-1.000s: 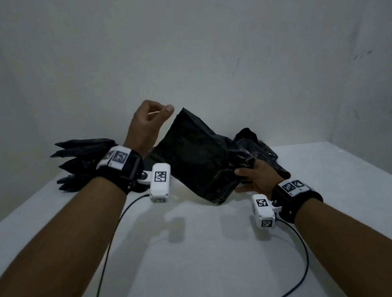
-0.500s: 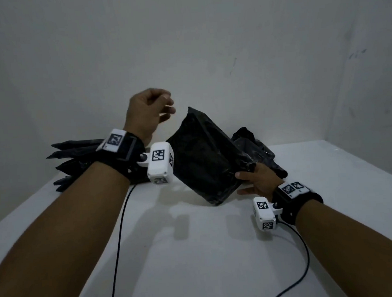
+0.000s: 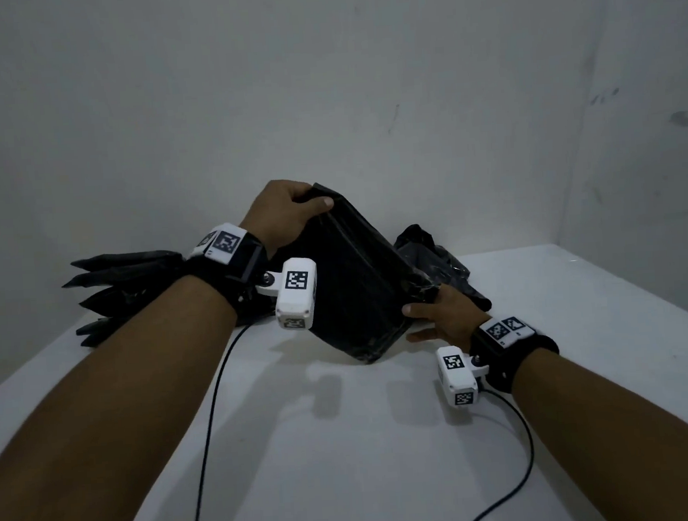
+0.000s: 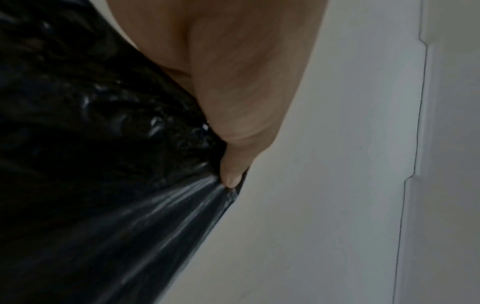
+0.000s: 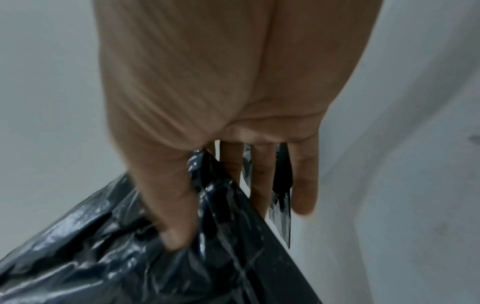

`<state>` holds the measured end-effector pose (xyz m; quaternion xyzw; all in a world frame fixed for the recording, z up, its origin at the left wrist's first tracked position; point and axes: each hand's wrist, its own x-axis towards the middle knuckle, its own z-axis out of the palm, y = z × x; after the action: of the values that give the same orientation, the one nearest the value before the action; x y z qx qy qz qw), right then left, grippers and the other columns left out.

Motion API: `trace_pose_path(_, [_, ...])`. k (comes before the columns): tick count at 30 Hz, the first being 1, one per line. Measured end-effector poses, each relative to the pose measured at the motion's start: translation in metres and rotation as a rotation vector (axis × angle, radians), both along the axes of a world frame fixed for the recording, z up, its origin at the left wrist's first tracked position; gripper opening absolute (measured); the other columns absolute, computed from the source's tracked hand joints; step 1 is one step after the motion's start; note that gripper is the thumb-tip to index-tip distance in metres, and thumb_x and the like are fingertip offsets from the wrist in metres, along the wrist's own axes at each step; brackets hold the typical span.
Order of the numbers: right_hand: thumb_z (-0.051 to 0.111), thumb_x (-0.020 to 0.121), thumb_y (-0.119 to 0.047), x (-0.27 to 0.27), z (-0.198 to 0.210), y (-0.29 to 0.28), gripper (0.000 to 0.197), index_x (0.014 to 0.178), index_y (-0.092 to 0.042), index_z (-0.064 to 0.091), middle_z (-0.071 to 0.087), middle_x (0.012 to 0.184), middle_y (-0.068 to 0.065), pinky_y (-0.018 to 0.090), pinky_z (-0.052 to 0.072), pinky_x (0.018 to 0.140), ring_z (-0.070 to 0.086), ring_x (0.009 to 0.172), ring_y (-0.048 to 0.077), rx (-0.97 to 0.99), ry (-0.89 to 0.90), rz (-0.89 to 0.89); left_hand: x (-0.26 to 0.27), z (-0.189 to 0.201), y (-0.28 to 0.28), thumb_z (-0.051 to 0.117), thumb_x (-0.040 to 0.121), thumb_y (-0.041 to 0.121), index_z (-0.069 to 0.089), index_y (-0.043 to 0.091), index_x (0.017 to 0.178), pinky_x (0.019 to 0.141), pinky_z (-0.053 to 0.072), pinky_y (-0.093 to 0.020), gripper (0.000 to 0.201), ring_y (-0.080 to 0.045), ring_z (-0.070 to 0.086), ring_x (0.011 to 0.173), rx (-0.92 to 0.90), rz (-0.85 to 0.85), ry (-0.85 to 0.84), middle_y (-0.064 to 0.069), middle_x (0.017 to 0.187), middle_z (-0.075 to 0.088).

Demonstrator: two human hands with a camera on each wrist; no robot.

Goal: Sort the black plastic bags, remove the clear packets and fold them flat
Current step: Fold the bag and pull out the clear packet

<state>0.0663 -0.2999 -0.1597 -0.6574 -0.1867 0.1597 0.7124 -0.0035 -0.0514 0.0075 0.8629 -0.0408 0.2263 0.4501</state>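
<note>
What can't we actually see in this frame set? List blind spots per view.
- Head: left hand fingers curl behind the held bag; only the thumb shows.
- Head: crumpled bags behind are partly hidden by the held bag and right hand.
- Head: folded pile partly covered by the left wrist.
- Left wrist: the palm blocks the fingers; bag is dark, detail lost.
- Right wrist: blurred; clear film on the bag is unclear, whether a packet cannot be told.
</note>
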Motion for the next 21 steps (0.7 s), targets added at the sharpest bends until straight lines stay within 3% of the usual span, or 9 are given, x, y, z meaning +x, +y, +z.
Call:
trace_pose_path(2, [0.074, 0.084, -0.006, 0.001, 0.003, -0.001, 0.026, 0.109, -0.013, 0.069, 0.074, 0.104, 0.013, 0.04, 0.06, 0.074, 0.071, 0.092, 0.028, 0.057, -0.023, -0.001, 0.001, -0.001, 0.0, 0.075, 0.09, 0.027, 0.079, 0.018, 0.098, 0.087, 0.06, -0.038, 0.013, -0.021, 0.075, 0.086, -0.034, -0.032, -0.018, -0.003, 0.09, 0.078])
trace_pose_path(6, [0.07, 0.087, -0.01, 0.001, 0.005, 0.0, 0.009, 0.096, -0.008, 0.074, 0.076, 0.094, 0.015, 0.049, 0.06, 0.082, 0.071, 0.09, 0.032, 0.07, -0.071, -0.065, -0.003, 0.007, -0.006, 0.079, 0.085, 0.023, 0.078, 0.018, 0.088, 0.078, 0.059, -0.031, 0.006, -0.016, 0.072, 0.076, -0.037, -0.07, -0.065, -0.001, 0.082, 0.076])
trace_pose_path(9, [0.078, 0.079, -0.02, 0.002, 0.007, -0.002, 0.023, 0.096, -0.005, 0.075, 0.074, 0.097, 0.019, 0.056, 0.054, 0.094, 0.07, 0.09, 0.032, -0.047, -0.114, -0.04, -0.004, 0.013, -0.01, 0.079, 0.085, 0.024, 0.078, 0.017, 0.088, 0.079, 0.059, -0.031, 0.007, -0.014, 0.071, 0.075, 0.007, -0.08, -0.067, -0.002, 0.083, 0.075])
trace_pose_path(11, [0.081, 0.079, -0.022, 0.002, 0.015, -0.004, 0.027, 0.097, -0.003, 0.073, 0.073, 0.095, 0.016, 0.053, 0.053, 0.091, 0.068, 0.089, 0.03, -0.039, -0.143, 0.002, -0.003, 0.015, -0.011, 0.078, 0.086, 0.022, 0.077, 0.015, 0.088, 0.08, 0.058, -0.033, 0.007, -0.015, 0.071, 0.074, 0.026, -0.109, -0.046, -0.005, 0.084, 0.075])
trace_pose_path(14, [0.071, 0.089, -0.01, -0.001, 0.039, 0.0, 0.013, 0.101, -0.007, 0.074, 0.076, 0.098, 0.011, 0.037, 0.058, 0.085, 0.073, 0.091, 0.024, -0.054, -0.248, 0.035, 0.0, 0.018, -0.016, 0.08, 0.084, 0.022, 0.076, 0.015, 0.084, 0.081, 0.058, -0.038, 0.008, -0.02, 0.07, 0.075, 0.051, -0.13, -0.032, -0.012, 0.087, 0.076])
trace_pose_path(17, [0.075, 0.087, -0.015, 0.003, 0.05, 0.011, 0.021, 0.098, 0.003, 0.073, 0.074, 0.101, 0.022, 0.043, 0.058, 0.091, 0.072, 0.094, 0.032, -0.167, -0.376, -0.005, 0.002, 0.021, -0.021, 0.082, 0.082, 0.024, 0.076, 0.012, 0.088, 0.081, 0.057, -0.039, 0.015, -0.018, 0.07, 0.076, 0.101, -0.136, -0.02, -0.014, 0.09, 0.076])
trace_pose_path(19, [0.074, 0.087, -0.013, 0.006, 0.049, 0.015, 0.012, 0.087, -0.001, 0.075, 0.075, 0.091, 0.017, 0.044, 0.058, 0.088, 0.072, 0.084, 0.028, -0.134, -0.34, -0.05, 0.001, 0.023, -0.022, 0.083, 0.081, 0.031, 0.076, 0.015, 0.091, 0.079, 0.055, -0.033, 0.021, -0.015, 0.071, 0.077, 0.117, -0.149, -0.044, -0.008, 0.089, 0.076])
trace_pose_path(21, [0.073, 0.088, -0.012, 0.007, 0.044, 0.015, 0.006, 0.086, -0.007, 0.076, 0.076, 0.089, 0.013, 0.043, 0.059, 0.085, 0.071, 0.083, 0.027, -0.083, -0.287, -0.083, 0.0, 0.024, -0.012, 0.083, 0.076, 0.047, 0.074, 0.023, 0.099, 0.077, 0.053, -0.025, 0.035, -0.01, 0.069, 0.08, 0.083, -0.118, -0.124, -0.002, 0.092, 0.075])
